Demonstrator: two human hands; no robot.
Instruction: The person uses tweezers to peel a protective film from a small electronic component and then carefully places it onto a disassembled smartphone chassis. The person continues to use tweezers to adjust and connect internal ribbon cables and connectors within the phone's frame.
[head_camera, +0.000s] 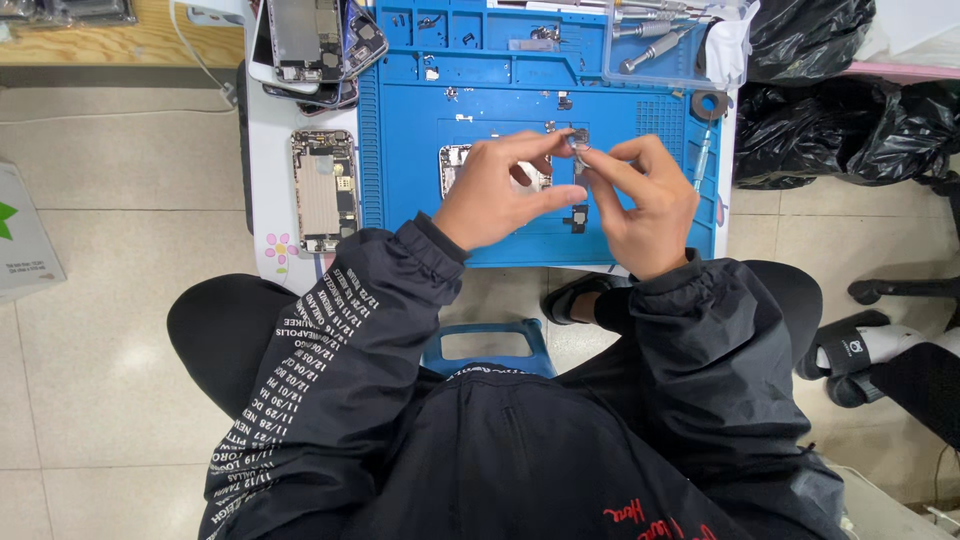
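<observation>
On the far left, on the white table top (300, 262), an opened phone body (324, 188) lies with its inside parts up, its long side running away from the person. Behind it a pile of more opened phones (315, 45) rests at the table's back edge. Next to these lies the blue repair mat (480, 90), with small screws and metal bits in its moulded trays.

Over the middle of the mat, the left hand (495, 195) is raised, with thumb and forefinger closed toward a small phone part (578, 140). The part is dark and grey, and it is held in the air between both hands, above the mat. Under the left hand another opened phone (452, 165) lies on the mat, partly hidden. The right hand (645, 205) pinches the same part from the other side with the tips of thumb and forefinger; the other fingers are loosely curled.

The part seems to me very light and thin, probably fragile, maybe with a soft ribbon that bends easily. I think it is best held at its edges with the fingertips only, as both hands do now. Its long axis appears to run about up and down in the view, away from the person, but it is too small to tell its front or back. A dark piece (576, 218) lies on the mat just below the hands.

At the right, a clear tray (640, 75) holds screwdrivers (650, 45), and black plastic bags (850, 110) lie beyond the table.
</observation>
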